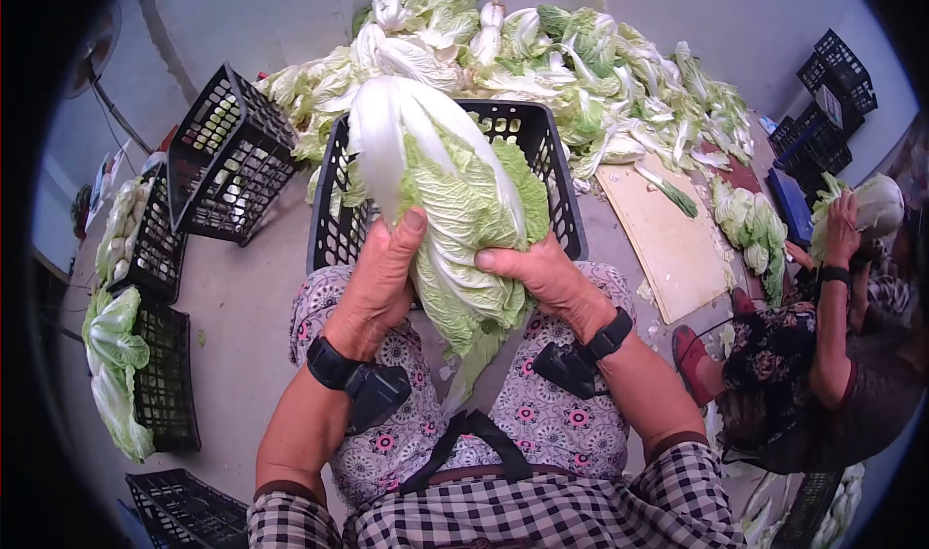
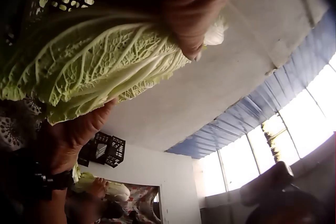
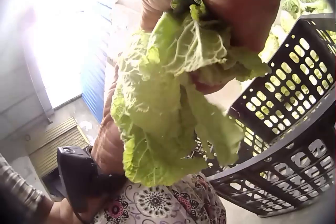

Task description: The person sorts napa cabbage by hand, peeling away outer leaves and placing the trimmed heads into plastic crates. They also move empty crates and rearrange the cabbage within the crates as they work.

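Both hands hold a large napa cabbage (image 1: pixel 455 210) in front of the knees, its white base up and away, its leafy end toward the lap. My left hand (image 1: pixel 385 273) grips its left side with the thumb lying along the leaves. On the other side my right hand (image 1: pixel 544 276) grips it, thumb across the front; the other fingers are hidden behind. Loose leaf tips hang below, and the right wrist view shows the ragged leafy end (image 3: pixel 157 108) close up. Beneath and beyond the cabbage stands a black plastic crate (image 1: pixel 571 201).
A heap of cabbages and loose leaves (image 1: pixel 619 94) lies along the back wall. More black crates (image 1: pixel 227 162) stand at the left, some topped with cabbages (image 1: pixel 116 356). A pale board (image 1: pixel 668 239) lies on the floor at right, near another person (image 1: pixel 842 326) holding a cabbage.
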A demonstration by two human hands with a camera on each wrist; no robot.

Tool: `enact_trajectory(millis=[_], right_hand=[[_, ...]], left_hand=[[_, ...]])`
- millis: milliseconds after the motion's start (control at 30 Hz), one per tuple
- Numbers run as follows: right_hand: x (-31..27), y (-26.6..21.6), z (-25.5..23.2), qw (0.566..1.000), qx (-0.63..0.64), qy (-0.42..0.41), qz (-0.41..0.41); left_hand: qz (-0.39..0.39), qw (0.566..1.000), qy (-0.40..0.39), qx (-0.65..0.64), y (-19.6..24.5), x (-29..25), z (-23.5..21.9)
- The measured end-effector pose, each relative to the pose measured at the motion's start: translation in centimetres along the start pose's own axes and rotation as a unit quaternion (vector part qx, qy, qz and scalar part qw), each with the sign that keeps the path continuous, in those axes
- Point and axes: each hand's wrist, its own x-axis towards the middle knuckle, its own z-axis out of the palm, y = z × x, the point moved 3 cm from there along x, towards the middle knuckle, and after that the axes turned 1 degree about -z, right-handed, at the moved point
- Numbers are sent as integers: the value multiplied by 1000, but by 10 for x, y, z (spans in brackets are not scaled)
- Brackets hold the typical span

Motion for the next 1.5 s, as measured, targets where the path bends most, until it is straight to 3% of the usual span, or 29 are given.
enact_trajectory(millis=[67, 133, 233, 333, 533, 667, 800, 900, 1000, 1067, 1133, 1200, 1267, 1333, 1500], right_hand=[[-3, -3, -5, 1000, 15, 14, -5], [-7, -14, -13, 997, 70, 28, -24], [-11, -28, -32, 990, 119, 69, -28], [-16, -47, -69, 978, 173, 106, -53], [-52, -56, -176, 942, 191, 271, -62], [-86, -42, -248, 914, 105, 386, -67], [-130, -61, -341, 880, 67, 451, -136], [-167, -51, -373, 842, -61, 536, -19], [-166, -24, -378, 761, -164, 620, 96], [-140, -10, -353, 869, -103, 473, 100], [-107, -9, -310, 891, -133, 414, 129], [-78, -5, -285, 908, -170, 350, 155], [-51, -5, -260, 928, -179, 277, 172], [-30, -7, -239, 940, -189, 213, 188], [7, -6, -203, 906, -314, 143, 244]], left_hand=[[-20, 1000, 9, 14, -6, 4, -6], [19, 994, 44, 98, -5, 5, -7], [-54, 997, 14, 45, -1, 6, -21], [-83, 994, 1, 76, -2, 5, -20], [-94, 995, -2, 40, -1, 5, -13], [-89, 995, -5, 35, 2, 10, -18], [-68, 996, -3, 66, 20, 15, -35], [-35, 994, 21, 103, 47, 13, -65], [-31, 984, 102, 146, 63, 7, -112], [-40, 949, 196, 245, 60, 3, -154], [-53, 894, 276, 349, 46, -3, -194], [-69, 872, 326, 359, 18, -5, -223], [-106, 863, 326, 372, -20, 0, -264], [-142, 904, 288, 283, -32, 1, -250], [-227, 920, 241, 208, -61, 18, -287]])
